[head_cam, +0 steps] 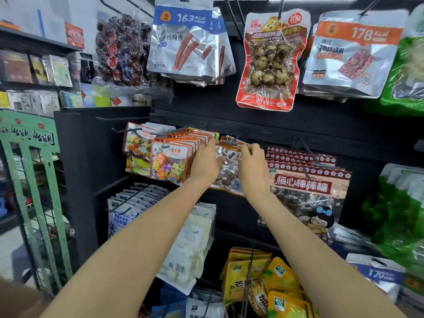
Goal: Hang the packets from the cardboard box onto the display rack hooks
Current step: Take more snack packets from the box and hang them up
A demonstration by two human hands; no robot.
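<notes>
A clear packet of brown and grey stone-like candies [228, 173] with an orange-and-white top hangs at a black hook [236, 139] in the middle row of the rack. My left hand [205, 160] grips the packet's upper left edge. My right hand [252, 164] pinches its upper right corner beside the hook. The packet's top sits right at the hook's tip; whether the hole is on the hook I cannot tell. The cardboard box is mostly out of sight; only a brown corner [13, 299] shows at the bottom left.
Orange sugar-candy packets [171, 161] hang just left of my hands, plum lollipop packets [307, 180] just right. Above hang chicken strips [183, 42], quail eggs [269, 63] and pork jerky [351, 56]. Below are white [190, 246] and yellow packets [266, 278]. A green wire rack [34, 180] stands at left.
</notes>
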